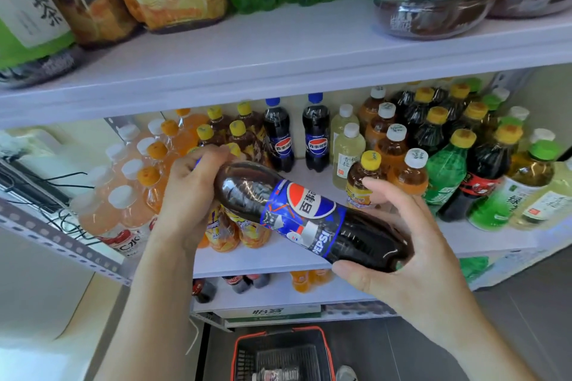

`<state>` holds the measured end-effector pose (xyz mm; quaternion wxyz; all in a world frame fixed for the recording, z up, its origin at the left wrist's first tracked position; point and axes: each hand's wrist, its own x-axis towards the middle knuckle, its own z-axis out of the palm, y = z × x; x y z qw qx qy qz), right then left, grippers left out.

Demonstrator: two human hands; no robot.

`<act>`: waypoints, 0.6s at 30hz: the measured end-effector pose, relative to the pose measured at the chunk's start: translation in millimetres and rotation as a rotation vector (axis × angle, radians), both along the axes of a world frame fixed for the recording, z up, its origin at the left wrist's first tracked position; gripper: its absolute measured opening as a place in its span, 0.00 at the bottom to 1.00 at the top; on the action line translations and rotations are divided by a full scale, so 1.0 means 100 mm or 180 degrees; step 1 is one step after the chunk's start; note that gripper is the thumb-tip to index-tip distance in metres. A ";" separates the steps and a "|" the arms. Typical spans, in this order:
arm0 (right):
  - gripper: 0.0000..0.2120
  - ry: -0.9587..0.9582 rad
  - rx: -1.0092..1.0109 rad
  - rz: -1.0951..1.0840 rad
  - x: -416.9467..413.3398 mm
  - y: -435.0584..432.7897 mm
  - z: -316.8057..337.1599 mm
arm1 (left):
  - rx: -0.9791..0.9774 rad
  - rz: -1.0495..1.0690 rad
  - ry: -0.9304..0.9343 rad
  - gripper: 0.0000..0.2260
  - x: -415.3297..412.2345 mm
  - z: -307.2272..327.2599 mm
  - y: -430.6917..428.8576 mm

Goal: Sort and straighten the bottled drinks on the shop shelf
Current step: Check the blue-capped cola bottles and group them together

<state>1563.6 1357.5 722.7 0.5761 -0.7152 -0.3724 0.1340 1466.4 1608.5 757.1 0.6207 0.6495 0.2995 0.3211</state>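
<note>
Pepsi bottle (pixel 309 216) tilted – L fingers (pixel 198 161) on cap, R fingers (pixel 349 272) under base

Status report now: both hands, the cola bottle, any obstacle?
Left hand grips cap end, right hand grips base. Cola bottle tilted, in front of middle shelf. Two matching bottles upright at back; open lane ahead.

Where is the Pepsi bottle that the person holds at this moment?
In the head view, centre, the Pepsi bottle lies tilted between both hands, left hand at its cap, right hand at its base, before the middle shelf.
</note>
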 end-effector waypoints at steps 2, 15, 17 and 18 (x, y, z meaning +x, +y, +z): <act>0.42 0.0475 -0.0207 0.0287 0.05 0.01 0.04 | -0.0024 0.0027 -0.0450 0.08 0.03 0.00 -0.02; 0.19 0.1821 0.0335 0.0534 0.02 0.10 -0.06 | 0.0407 0.0086 0.0102 0.09 0.12 0.04 0.05; 0.18 0.1459 0.0336 0.0362 -0.01 0.09 -0.06 | 0.0159 0.0143 0.0432 0.09 0.11 0.02 0.04; 0.19 0.1327 0.0308 0.0300 -0.01 0.08 -0.06 | 0.0091 0.0143 0.0554 0.10 0.11 0.01 0.04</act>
